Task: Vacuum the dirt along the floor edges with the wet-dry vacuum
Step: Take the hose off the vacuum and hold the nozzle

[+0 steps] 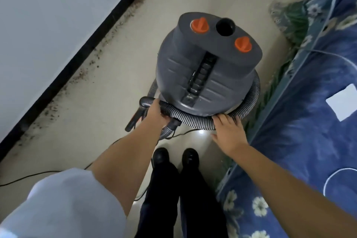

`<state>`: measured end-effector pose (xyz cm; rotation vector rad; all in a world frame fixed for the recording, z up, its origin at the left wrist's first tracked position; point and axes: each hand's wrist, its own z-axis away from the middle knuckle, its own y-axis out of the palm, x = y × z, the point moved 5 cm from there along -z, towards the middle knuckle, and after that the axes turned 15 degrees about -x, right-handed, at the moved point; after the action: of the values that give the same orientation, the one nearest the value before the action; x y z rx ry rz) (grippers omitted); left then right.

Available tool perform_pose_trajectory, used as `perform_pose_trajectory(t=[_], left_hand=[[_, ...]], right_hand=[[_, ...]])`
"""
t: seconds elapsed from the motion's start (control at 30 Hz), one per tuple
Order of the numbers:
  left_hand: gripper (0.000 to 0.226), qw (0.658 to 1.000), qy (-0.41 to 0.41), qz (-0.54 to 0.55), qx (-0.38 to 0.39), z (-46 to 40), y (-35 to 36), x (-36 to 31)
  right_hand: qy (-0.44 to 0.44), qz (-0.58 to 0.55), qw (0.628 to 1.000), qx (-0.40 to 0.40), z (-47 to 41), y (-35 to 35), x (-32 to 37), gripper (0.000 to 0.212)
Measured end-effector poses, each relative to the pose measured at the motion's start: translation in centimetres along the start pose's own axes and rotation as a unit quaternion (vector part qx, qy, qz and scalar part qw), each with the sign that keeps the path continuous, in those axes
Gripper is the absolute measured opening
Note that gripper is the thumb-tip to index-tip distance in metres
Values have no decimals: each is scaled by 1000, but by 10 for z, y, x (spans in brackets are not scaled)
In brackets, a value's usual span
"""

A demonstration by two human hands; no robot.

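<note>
Grey drum-shaped plastic wet-dry vacuum (207, 67) stands on the floor directly ahead of both hands. Left hand (155, 111) grips the grey ribbed hose (195, 120) coiled around it. Right hand (228, 129) rests on the same hose, fingers curled over it. Dark scattered dirt (90, 63) lies along the black skirting (77, 58), well left of the left hand.

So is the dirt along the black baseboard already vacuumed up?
No, dark specks of dirt still line the floor beside the baseboard, while both hands hold the hose coiled around the vacuum.

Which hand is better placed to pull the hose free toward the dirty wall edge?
Probably left: the left hand grips the hose nearest the nozzle, on the dirt side.
</note>
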<state>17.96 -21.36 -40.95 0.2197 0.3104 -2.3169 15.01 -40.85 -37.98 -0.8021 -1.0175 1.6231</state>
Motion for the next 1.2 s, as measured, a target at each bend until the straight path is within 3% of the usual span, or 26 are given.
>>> perform_pose_trajectory(t=[0.13,0.27,0.5,0.67,0.83,1.0,1.1,1.2], left_hand=[[45,994,-44,92,27,-22,5,10],[31,997,-15,78,25,3,-3,10],[40,959,-47,255,117,81,-12,-19],[40,933,-34,327,148,132,-18,-73],[28,927,81,292,220,190,-8,-144],[22,901,205,215,316,269,26,-221],[19,888,306,169,299,312,50,-257],[21,873,404,164,216,350,69,-289]], right_hand=[[-13,28,999,-37,-4,18,-7,61],[-22,33,997,-60,-5,3,-7,46],[8,-26,990,-140,11,-70,-37,40],[61,-62,986,-143,17,-130,-65,35],[126,-154,956,-215,7,-209,-90,34],[202,-289,886,-300,-25,-281,-110,29],[230,-328,858,-321,-54,-315,-123,33],[228,-360,849,-313,-88,-338,-122,36]])
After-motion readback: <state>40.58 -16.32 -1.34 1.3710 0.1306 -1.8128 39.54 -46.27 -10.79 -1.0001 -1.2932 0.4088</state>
